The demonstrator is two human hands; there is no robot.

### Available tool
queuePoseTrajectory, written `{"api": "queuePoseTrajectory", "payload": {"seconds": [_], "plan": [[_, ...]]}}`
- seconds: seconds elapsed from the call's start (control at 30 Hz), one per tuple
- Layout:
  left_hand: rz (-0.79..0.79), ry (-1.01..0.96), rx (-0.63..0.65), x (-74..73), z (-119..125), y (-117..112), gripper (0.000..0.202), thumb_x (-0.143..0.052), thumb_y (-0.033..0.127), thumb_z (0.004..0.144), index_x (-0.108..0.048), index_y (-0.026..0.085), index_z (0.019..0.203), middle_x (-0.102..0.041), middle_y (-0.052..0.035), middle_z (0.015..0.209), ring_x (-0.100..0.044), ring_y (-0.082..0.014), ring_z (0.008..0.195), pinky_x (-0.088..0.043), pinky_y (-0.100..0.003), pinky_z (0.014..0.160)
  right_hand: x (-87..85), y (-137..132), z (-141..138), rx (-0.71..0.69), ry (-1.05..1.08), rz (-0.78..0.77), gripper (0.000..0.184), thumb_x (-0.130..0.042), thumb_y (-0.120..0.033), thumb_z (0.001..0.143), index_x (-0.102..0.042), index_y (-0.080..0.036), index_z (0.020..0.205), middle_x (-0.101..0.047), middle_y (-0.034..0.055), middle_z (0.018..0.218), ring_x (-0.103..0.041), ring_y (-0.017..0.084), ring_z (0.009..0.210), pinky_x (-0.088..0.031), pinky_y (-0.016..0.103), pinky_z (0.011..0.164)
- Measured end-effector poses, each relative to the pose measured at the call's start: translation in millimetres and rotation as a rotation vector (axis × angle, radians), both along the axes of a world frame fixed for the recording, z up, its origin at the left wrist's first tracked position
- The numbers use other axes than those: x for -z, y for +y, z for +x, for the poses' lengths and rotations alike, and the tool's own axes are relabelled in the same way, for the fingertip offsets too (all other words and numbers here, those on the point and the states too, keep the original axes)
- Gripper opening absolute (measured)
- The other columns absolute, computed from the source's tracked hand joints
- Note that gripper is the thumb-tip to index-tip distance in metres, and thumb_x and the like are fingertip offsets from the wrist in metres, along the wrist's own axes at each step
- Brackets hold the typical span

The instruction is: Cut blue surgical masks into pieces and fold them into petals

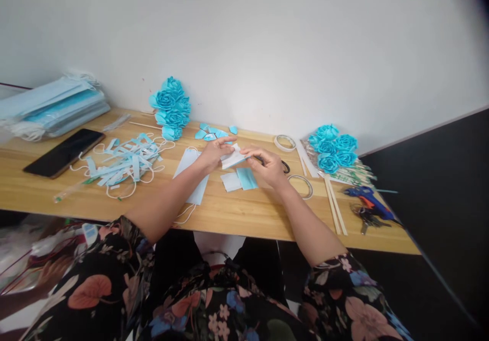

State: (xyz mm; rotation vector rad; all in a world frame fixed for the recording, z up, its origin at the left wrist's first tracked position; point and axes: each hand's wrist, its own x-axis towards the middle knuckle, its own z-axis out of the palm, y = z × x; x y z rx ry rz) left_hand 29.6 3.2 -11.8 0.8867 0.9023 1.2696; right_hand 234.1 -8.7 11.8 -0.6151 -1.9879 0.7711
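Observation:
In the middle of the table, my left hand (216, 155) grips a white-and-pale-blue piece of face mask fabric (232, 159) by its left side. The fingertips of my right hand (270, 167) pinch the right edge of the same piece. Dark parts resembling scissors handles (286, 167) show between my right fingers and just beyond the hand; how they are held is partly hidden. Below the piece lie a white fabric square (231, 182) and a bright blue square (248, 178). A whole face mask (196, 191) lies partly beneath my left forearm.
Left are cut strips and ear loops (128, 160), a phone (64, 152) and stacked masks (57, 107). Blue flowers (171, 108) and petals (210, 132) stand behind. Right are tape rolls (301, 186), sticks (334, 206), more flowers (332, 147), a glue gun (370, 201) and keys (369, 220).

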Motion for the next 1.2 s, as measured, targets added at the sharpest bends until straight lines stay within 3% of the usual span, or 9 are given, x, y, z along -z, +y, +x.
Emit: {"api": "queuePoseTrajectory", "payload": {"seconds": [0.1, 0.23, 0.6, 0.77, 1.0, 1.2], "plan": [[0.035, 0.063, -0.110, -0.4, 1, 0, 0.035, -0.075, 0.014, 0.070, -0.070, 0.012, 0.104, -0.069, -0.0008, 0.074, -0.061, -0.0100, 0.062, -0.047, -0.022, 0.062, 4.6, 1, 1, 0.016, -0.114, -0.005, 0.013, -0.062, -0.035, 0.092, -0.072, -0.026, 0.093, -0.078, 0.0011, 0.101, -0.070, 0.023, 0.110, -0.038, 0.048, 0.117], [0.065, 0.159, -0.134, -4.3, 4, -4, 0.023, -0.071, 0.014, 0.072, -0.070, 0.013, 0.095, -0.066, 0.0003, 0.069, -0.057, -0.0095, 0.059, -0.043, -0.021, 0.058, 8.1, 3, 2, 0.087, -0.190, -0.012, 0.014, -0.063, -0.037, 0.090, -0.071, -0.026, 0.089, -0.076, 0.0013, 0.093, -0.064, 0.027, 0.120, -0.044, 0.047, 0.109], [0.170, 0.184, -0.184, -3.4, 6, -3, 0.017, -0.070, 0.016, 0.072, -0.069, 0.013, 0.089, -0.070, -0.0033, 0.081, -0.063, -0.0121, 0.070, -0.046, -0.023, 0.064, 7.5, 3, -4, 0.119, -0.103, -0.116, 0.019, -0.067, -0.041, 0.086, -0.066, -0.022, 0.082, -0.070, 0.0002, 0.082, -0.067, 0.019, 0.082, -0.052, 0.034, 0.084], [0.225, 0.173, -0.141, -3.3, 6, -5, 0.025, -0.074, 0.020, 0.071, -0.069, 0.013, 0.095, -0.072, -0.0043, 0.086, -0.064, -0.0124, 0.075, -0.049, -0.024, 0.070, 3.9, 0, -6, 0.189, -0.022, -0.196, 0.021, -0.066, -0.042, 0.086, -0.066, -0.021, 0.083, -0.067, -0.0009, 0.075, -0.062, 0.016, 0.070, -0.051, 0.029, 0.070], [0.220, 0.199, -0.049, -5.8, 14, -14, 0.034, -0.079, 0.029, 0.072, -0.070, 0.013, 0.100, -0.074, -0.0055, 0.086, -0.064, -0.0130, 0.071, -0.049, -0.025, 0.067, 2.7, 3, -8, 0.205, 0.013, -0.037, 0.012, -0.069, -0.034, 0.084, -0.066, -0.023, 0.081, -0.071, 0.0057, 0.110, -0.065, 0.021, 0.102, -0.049, 0.037, 0.094], [0.180, 0.209, -0.014, -8.2, 18, -20, 0.037, -0.080, 0.032, 0.071, -0.070, 0.014, 0.101, -0.075, -0.0055, 0.086, -0.063, -0.0122, 0.067, -0.048, -0.023, 0.061, 9.8, 5, -9, 0.242, -0.001, -0.087, 0.013, -0.069, -0.035, 0.085, -0.067, -0.022, 0.082, -0.071, 0.0033, 0.093, -0.066, 0.020, 0.090, -0.050, 0.034, 0.086]]}}
